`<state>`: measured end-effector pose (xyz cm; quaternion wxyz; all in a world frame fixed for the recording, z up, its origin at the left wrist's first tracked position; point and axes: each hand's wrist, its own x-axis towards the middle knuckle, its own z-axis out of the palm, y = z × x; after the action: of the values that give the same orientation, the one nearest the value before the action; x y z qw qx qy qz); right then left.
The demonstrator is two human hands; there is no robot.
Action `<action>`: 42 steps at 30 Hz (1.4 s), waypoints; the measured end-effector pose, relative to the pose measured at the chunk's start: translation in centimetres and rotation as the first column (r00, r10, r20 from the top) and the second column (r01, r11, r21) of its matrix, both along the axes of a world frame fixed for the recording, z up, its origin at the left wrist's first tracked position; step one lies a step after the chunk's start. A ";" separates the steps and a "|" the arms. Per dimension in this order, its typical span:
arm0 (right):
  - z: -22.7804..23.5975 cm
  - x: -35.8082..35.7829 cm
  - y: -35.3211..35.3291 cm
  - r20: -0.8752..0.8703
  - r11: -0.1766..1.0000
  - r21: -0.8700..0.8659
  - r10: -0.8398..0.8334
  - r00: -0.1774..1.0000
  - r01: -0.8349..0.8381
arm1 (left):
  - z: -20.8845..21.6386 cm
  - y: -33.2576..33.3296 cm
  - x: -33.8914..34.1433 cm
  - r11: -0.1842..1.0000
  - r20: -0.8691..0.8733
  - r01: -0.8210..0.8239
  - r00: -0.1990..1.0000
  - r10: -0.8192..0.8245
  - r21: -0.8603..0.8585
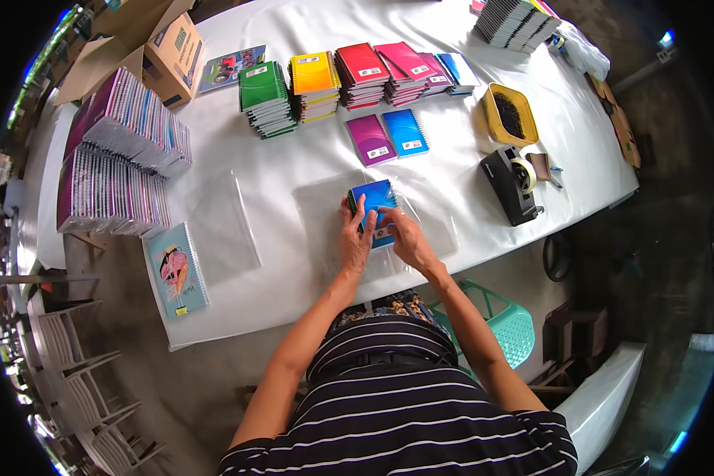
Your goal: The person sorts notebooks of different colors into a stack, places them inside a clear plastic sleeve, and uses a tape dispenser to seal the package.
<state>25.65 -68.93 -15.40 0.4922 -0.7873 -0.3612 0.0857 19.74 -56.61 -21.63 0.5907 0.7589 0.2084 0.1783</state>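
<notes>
A small blue spiral notebook lies in front of me on clear plastic sheets, other covers apparently beneath it. My left hand grips its left side, thumb over the cover and fingers along the coil edge. Curled over the right part of the cover is my right hand, fingertips pressed to it; the underside of its grip is hidden. Just beyond sit a purple notebook and another blue notebook, side by side.
Behind stand notebook stacks: green, yellow, red and pink. Wrapped notebooks and a carton are left. Rightward are a tape dispenser and a yellow tub of dark small pieces.
</notes>
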 end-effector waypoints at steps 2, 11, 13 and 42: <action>-2.0 1.3 -1.5 -0.354 0.993 0.116 0.074 0.932 -0.035 | 0.7 -0.6 0.4 0.997 -0.028 -0.001 1.000 0.003 0.082; -2.5 4.5 -5.1 -0.298 0.978 0.127 -0.121 0.947 0.164 | -0.7 -0.9 0.6 0.977 0.054 -0.022 0.998 0.011 0.211; -2.5 5.9 -5.7 -0.244 0.944 -0.019 -0.323 0.914 0.329 | -0.8 -0.9 0.8 0.980 0.083 -0.031 0.996 0.015 0.198; -1.7 13.0 0.7 0.308 0.921 -0.006 0.373 0.875 -0.390 | 0.6 -0.9 -0.1 0.949 0.084 -0.010 0.996 0.038 -0.315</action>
<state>38.65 -68.18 -17.08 0.4265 -0.6901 -0.5826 0.0492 19.59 -57.52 -21.03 0.7105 0.6438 0.2169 0.1834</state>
